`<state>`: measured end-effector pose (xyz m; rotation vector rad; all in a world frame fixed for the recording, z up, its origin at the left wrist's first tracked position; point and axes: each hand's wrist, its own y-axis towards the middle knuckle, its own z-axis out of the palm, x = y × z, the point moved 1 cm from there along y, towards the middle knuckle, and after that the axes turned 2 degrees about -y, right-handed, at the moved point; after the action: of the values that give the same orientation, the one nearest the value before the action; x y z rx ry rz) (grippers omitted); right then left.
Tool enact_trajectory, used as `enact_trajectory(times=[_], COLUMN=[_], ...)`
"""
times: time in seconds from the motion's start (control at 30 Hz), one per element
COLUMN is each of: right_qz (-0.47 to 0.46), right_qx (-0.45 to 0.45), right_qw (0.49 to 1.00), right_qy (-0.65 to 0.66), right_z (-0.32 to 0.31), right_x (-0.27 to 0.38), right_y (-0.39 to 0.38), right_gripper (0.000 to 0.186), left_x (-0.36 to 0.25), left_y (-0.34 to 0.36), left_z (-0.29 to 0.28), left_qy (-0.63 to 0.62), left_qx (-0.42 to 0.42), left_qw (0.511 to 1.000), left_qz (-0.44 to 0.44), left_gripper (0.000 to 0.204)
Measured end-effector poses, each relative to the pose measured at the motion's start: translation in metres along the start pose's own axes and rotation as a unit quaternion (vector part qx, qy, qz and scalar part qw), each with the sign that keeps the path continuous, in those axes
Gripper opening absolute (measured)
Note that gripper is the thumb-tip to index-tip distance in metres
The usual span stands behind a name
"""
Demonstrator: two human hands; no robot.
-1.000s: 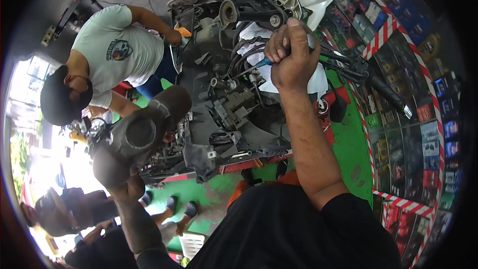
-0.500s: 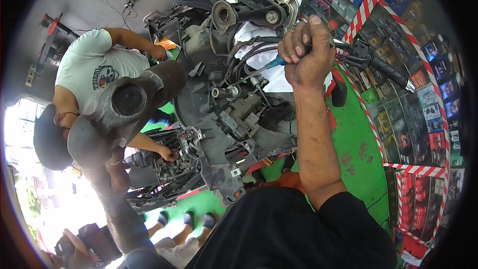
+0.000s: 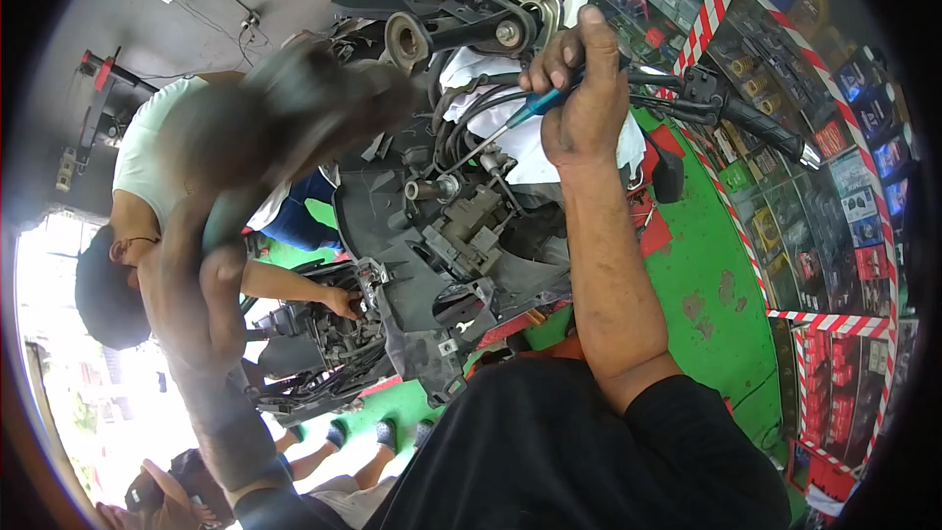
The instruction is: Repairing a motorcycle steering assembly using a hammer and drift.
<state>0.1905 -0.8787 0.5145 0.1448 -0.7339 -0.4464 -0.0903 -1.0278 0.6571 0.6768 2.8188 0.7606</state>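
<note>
My left hand [image 3: 196, 285] is raised close to the view and closed around the handle of a dark metal hammer. The hammer [image 3: 285, 113] is smeared by motion, its head high on the left. My right hand [image 3: 589, 103] is wrapped round a screwdriver [image 3: 535, 108] with a blue handle, thumb pointing up. Its shank slants down to the left, the tip end close to a metal tube [image 3: 432, 186] that sticks out of the stripped motorcycle [image 3: 412, 285]; whether the tip touches is too small to tell.
A co-worker in a white shirt [image 3: 152, 142] reaches a hand [image 3: 341, 302] into a second machine's parts [image 3: 343, 334]. A white cloth [image 3: 530, 152] lies under cables. A handlebar grip [image 3: 765, 132] juts to the right. Glass shelves edged with red-white tape [image 3: 829, 324] stand beyond the green floor [image 3: 706, 285].
The hammer has moved up and to the right in my left hand. It now covers the co-worker's other hand. My right hand still holds the screwdriver, and the whole view has shifted slightly.
</note>
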Motion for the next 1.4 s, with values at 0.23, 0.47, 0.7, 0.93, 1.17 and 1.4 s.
enact_trajectory(times=[0.23,0.47,0.7,0.93,1.17,1.4], right_qz=[0.084,0.065,0.079,0.067,0.059,0.054], right_qx=[-0.009,-0.023,-0.060,-0.068,-0.047,-0.050], right_qw=[0.989,0.994,0.991,0.991,0.995,0.996], right_qy=[0.122,0.079,0.084,0.089,0.072,0.051], right_z=[-0.010,-0.007,-0.007,-0.007,-0.006,-0.007], right_x=[-0.006,-0.006,-0.007,-0.007,-0.007,-0.009], right_y=[-0.003,-0.001,-0.002,-0.003,-0.001,0.003], right_gripper=[0.029,0.031,0.025,0.024,0.028,0.030], left_x=[-0.102,-0.177,-0.190,-0.200,-0.191,-0.190], left_y=[0.145,0.221,0.227,0.216,0.214,0.213], left_z=[0.010,0.012,0.033,0.011,0.012,0.014], left_qy=[0.103,0.130,0.153,0.211,0.181,0.173], left_qx=[0.065,0.329,0.294,0.308,0.272,0.253], left_qw=[0.967,0.905,0.909,0.901,0.916,0.924], left_qz=[0.225,0.236,0.252,0.220,0.231,0.230], left_gripper=[0.034,0.034,0.036,0.037,0.037,0.038])
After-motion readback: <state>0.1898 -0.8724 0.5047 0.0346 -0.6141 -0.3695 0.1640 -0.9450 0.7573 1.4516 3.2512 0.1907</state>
